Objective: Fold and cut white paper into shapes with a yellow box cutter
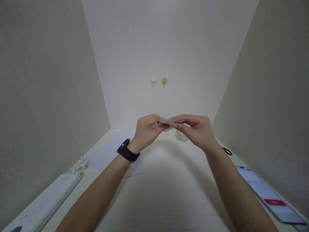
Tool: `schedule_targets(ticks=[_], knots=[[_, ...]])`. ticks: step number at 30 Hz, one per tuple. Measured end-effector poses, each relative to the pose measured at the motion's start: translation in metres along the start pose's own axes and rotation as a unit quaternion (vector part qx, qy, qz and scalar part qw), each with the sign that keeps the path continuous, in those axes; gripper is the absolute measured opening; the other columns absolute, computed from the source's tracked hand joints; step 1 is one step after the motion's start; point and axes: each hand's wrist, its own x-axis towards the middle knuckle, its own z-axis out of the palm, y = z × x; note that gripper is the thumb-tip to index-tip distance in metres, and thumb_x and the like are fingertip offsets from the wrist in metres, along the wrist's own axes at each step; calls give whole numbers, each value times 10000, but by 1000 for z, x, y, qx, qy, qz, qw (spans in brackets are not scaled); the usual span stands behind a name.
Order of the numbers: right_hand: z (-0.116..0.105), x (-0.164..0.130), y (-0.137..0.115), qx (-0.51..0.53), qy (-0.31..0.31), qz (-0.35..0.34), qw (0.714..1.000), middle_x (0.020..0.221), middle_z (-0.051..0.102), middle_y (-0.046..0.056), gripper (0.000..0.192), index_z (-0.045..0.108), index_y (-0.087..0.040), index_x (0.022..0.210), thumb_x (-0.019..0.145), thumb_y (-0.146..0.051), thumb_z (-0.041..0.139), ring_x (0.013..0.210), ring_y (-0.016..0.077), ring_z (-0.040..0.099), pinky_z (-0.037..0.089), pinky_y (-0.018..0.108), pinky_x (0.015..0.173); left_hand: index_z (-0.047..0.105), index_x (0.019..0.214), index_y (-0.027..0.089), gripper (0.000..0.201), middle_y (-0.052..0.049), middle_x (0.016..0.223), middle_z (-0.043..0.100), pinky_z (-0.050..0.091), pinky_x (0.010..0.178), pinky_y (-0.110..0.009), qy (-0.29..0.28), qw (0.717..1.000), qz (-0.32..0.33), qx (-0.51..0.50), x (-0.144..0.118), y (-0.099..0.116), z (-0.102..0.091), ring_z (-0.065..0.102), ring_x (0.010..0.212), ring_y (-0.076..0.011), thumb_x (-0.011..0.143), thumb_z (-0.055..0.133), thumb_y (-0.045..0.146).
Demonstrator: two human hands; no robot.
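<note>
Both hands were up off the pale wooden desk (169,199), meeting at chest height in front of the white back wall (169,48): the left hand (146,130), with a black band watch (127,150) on its wrist, and the right hand (196,130) each pinched one end of a small flat greyish strip of paper or card (169,121), thumbs under and fingertips over, so the strip hung level between them, well above the desk and touching nothing else. By my reading this was a fold or a peel being worked at the strip's middle, and the thing to get right was an even grip, edges lined up square before any pressure went on, and the thumbs kept close to the working line so the thin stock would not buckle or tear; whether a crease was already in it could not be told from here. Below the hands sat a pale round roll, perhaps tape (181,136), a white sheet of paper (113,154) lay to the left, near a little heap of small white pieces (80,165) and a long white flat bar (45,201). On the right lay a lit smartphone (267,195) showing a red button, its text too small to read, and a small black loop (227,151) beyond it. Two round hooks, one white (153,80) and one gold (164,80), sat on the wall. No brand or legible writing showed anywhere.
</note>
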Motion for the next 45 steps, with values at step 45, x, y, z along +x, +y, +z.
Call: schedule_targets(ticks=[45], knots=[[-10, -8, -17, -20, 43, -113, 992, 913, 782, 38, 131, 793, -253, 919, 812, -213, 728, 823, 201, 741, 592, 315, 757, 754, 882, 196, 144, -3, 794, 749, 487, 651, -215, -93, 989, 98, 67, 1, 19, -22, 679, 704, -121, 820, 677, 91]])
